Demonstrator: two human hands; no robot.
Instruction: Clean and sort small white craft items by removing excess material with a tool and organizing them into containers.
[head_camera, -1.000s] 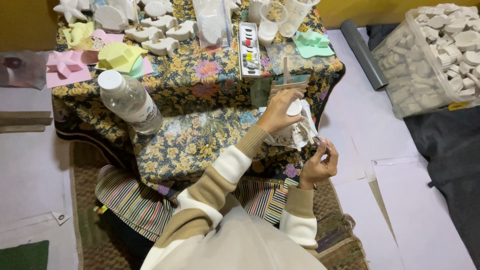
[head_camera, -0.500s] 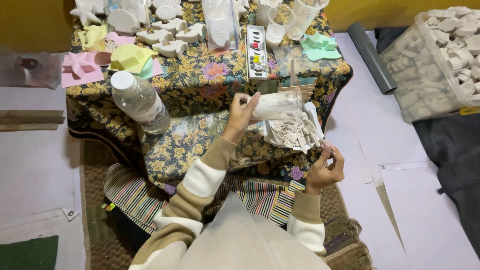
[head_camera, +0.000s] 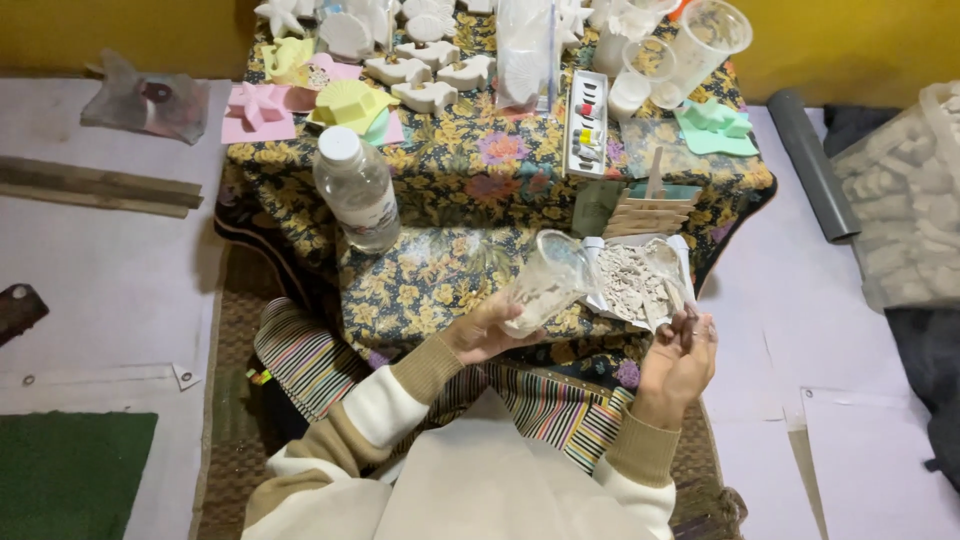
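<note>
Floral cloth (head_camera: 470, 190) beneath crinkled clear cup (head_camera: 545, 285).

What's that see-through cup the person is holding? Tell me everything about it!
The clear plastic cup looks thin, cloudy and dusted white inside. It is tipped on its side, with its open mouth toward the open bag of white broken bits. The left hand holds it from below, above the flowered cloth.
</note>
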